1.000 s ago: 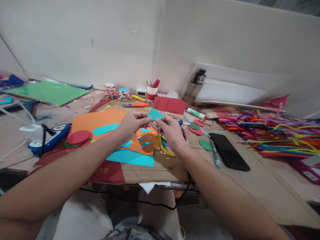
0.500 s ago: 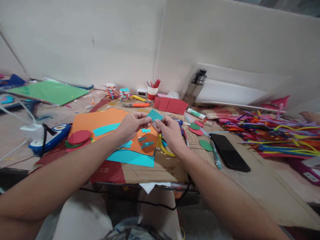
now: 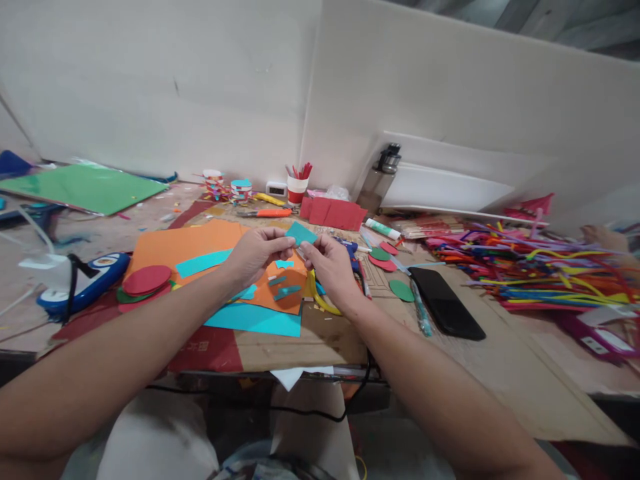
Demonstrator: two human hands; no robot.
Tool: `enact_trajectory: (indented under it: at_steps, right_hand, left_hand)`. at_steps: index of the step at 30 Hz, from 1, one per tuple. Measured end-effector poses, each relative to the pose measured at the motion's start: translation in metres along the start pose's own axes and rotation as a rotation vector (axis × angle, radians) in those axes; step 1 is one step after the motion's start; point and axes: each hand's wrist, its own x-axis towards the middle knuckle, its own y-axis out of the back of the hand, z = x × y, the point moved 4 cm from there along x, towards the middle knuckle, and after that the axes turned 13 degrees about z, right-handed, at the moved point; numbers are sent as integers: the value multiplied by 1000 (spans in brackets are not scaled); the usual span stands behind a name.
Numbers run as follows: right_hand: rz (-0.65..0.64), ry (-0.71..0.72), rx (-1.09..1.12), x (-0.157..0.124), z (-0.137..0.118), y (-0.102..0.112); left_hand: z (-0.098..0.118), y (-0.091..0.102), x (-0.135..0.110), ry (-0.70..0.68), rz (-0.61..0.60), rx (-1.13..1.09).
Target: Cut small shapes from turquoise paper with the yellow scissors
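A small piece of blue-green paper (image 3: 302, 233) is held up between my two hands over the work area. My left hand (image 3: 261, 252) pinches its left corner between thumb and fingers. On the other side, my right hand (image 3: 330, 270) is closed on its lower right edge. Below them lie orange paper sheets (image 3: 195, 237), a bright blue strip (image 3: 203, 263) and small blue scraps (image 3: 286, 292). A larger blue sheet (image 3: 260, 320) rests nearer to me. Yellow scissor-like handles (image 3: 320, 300) show partly behind my right hand.
To the left are red and green paper circles (image 3: 147, 280) and a blue device (image 3: 107, 270). A phone (image 3: 447, 303), a glue stick (image 3: 383, 229) and a heap of pipe cleaners (image 3: 545, 260) lie right. A paper cup (image 3: 298, 187) and bottle (image 3: 379, 180) stand behind. Another person's hand (image 3: 605, 240) appears far right.
The whole view has shifted slightly, so things sit farther left in it. Both hands keep their hold on the blue-green paper with little visible change.
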Motion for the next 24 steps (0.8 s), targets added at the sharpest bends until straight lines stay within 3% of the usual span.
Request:
enact_trajectory:
  at_steps: [9,17,24]
  right_hand:
    - [-7,205,-180,-2,-5,0]
    - [-3,157,-160,1,-3,2]
    - [-26,128,-112,2,2,1]
  left_hand:
    - [2,0,0,4,29,9]
    - [-2,-1,2,31,14,-5]
    - [-2,4,5,-64,2,74]
